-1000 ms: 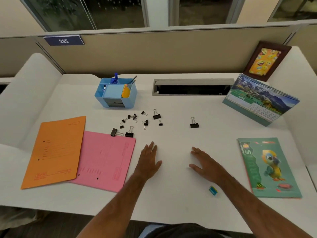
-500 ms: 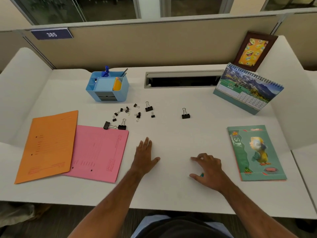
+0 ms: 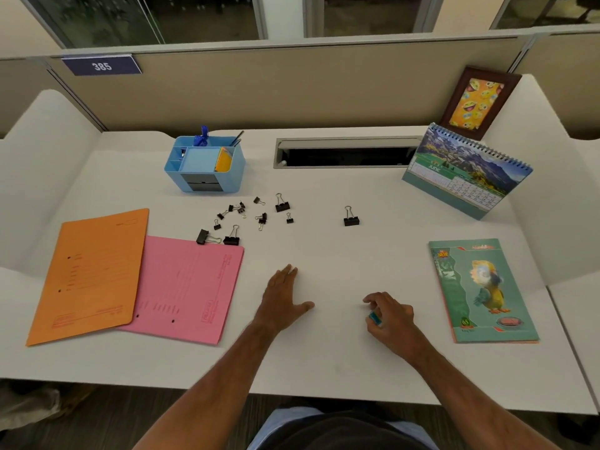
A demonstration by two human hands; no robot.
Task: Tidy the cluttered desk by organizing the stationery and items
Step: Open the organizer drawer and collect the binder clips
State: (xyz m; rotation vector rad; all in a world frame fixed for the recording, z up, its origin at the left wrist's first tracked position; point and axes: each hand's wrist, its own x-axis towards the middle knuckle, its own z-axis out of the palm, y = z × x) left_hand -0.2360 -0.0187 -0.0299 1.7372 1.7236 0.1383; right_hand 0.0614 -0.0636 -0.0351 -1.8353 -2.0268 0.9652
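- The right hand (image 3: 391, 316) has its fingers curled around a small teal eraser (image 3: 375, 318), low over the white desk (image 3: 324, 362).
- The left hand (image 3: 283, 298) lies flat on the desk, fingers straight, holding nothing.
- Black binder clips (image 3: 256, 216) are scattered further back; one clip (image 3: 351, 217) lies apart on the right.
- The pink folder (image 3: 191, 293) lies to the left, partly under the orange folder (image 3: 94, 271).
- The blue organizer (image 3: 207, 165) stands behind the clips.
- The green notebook (image 3: 480, 290) lies on the right.
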